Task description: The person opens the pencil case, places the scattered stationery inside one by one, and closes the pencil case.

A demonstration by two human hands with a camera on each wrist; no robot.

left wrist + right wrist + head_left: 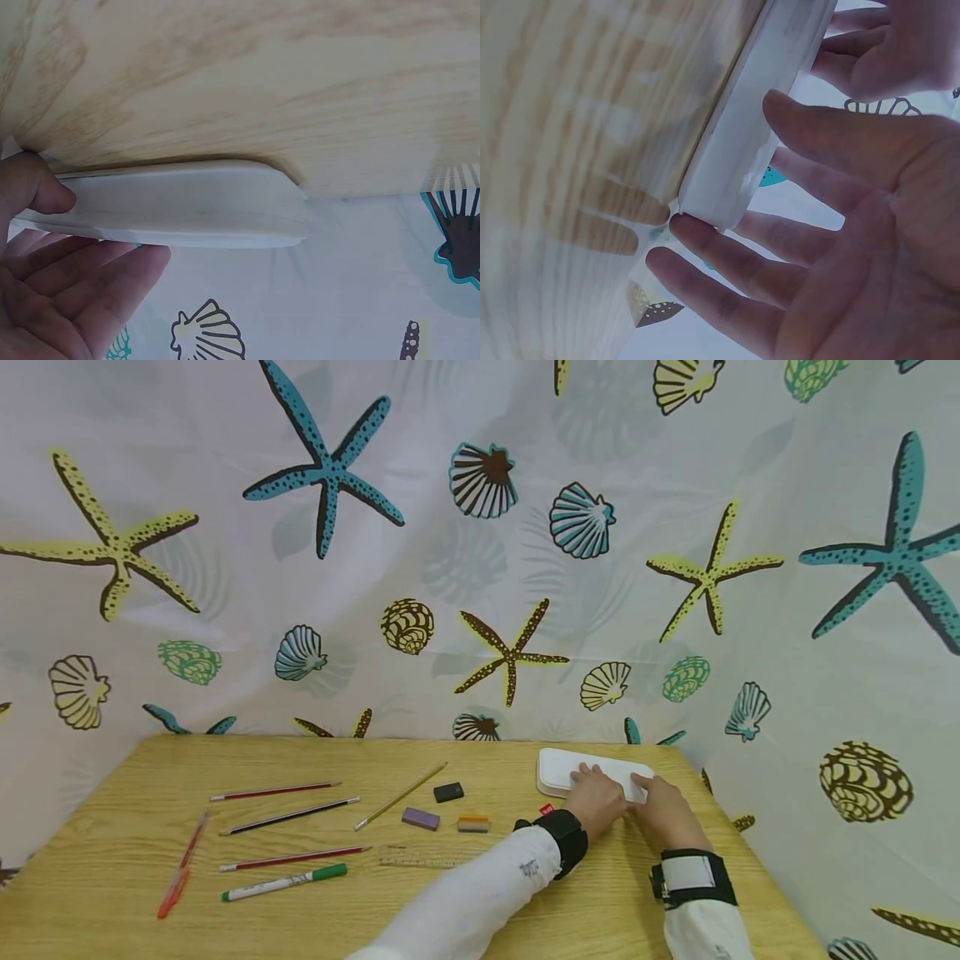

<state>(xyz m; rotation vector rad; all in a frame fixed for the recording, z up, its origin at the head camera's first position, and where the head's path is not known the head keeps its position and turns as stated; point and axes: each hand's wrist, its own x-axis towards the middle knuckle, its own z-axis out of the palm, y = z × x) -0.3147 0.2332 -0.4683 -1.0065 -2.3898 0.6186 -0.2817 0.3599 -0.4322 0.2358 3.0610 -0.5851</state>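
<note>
A long white pencil case [558, 767] with rounded corners lies at the back right of the wooden table. My left hand [596, 797] holds it near the middle, fingers over the top and thumb against the near side. In the left wrist view that thumb presses the side wall of the case [187, 199]. At the case's right end is my right hand [666, 814]. The right wrist view shows its thumb on the near wall and fingertips round the end of the case [731, 146]. A small red object [546, 809] sits beside my left wrist.
Several pencils [291, 816], a red pen [183, 868] and a green-capped marker [285, 882] lie on the left. Mid-table are a black eraser [448, 792], a purple eraser [421, 818], an orange-and-white eraser [473, 823] and a clear ruler [420, 857]. A patterned cloth [420, 693] hangs behind.
</note>
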